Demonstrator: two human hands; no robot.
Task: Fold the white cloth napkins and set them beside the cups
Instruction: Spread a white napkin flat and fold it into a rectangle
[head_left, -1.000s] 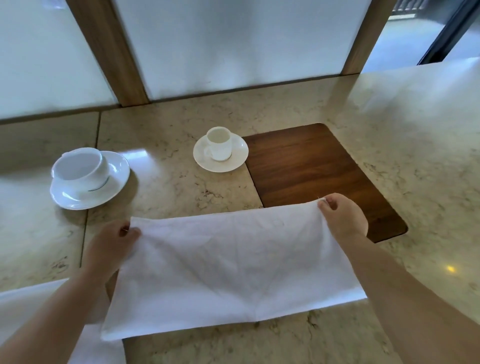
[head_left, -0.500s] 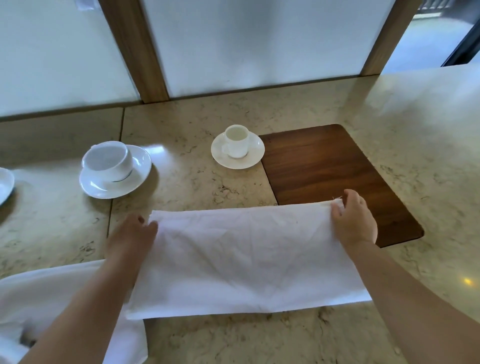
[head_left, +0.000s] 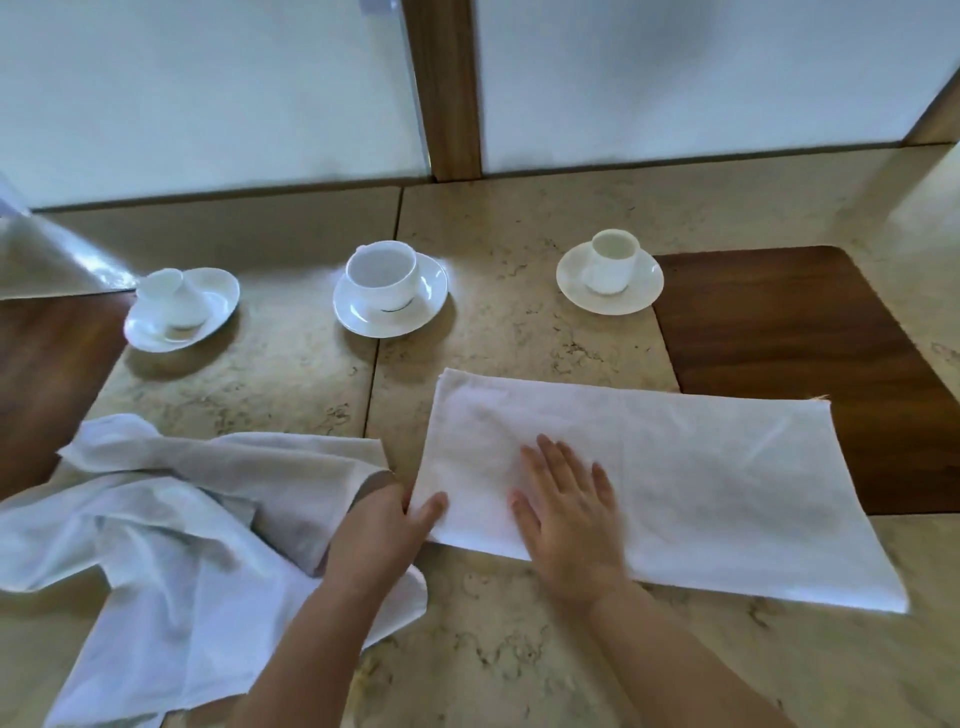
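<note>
A white napkin, folded into a long rectangle, lies flat on the marble counter, its right end over a wooden inlay. My right hand rests flat on its left part, fingers spread. My left hand pinches the napkin's near left corner. Behind it stand three white cups on saucers: a small cup at the right, a wide cup in the middle and a tipped cup at the left. A crumpled heap of white napkins lies to the left, partly under my left forearm.
A dark wooden inlay is set into the counter at the right, another wooden inlay at the far left. Frosted panels with a wooden post close off the back of the counter.
Both hands left the napkin's far corners. The right hand moved left and now lies flat on the cloth; the left hand dropped to the near left corner. The view swung left, showing a third cup.
</note>
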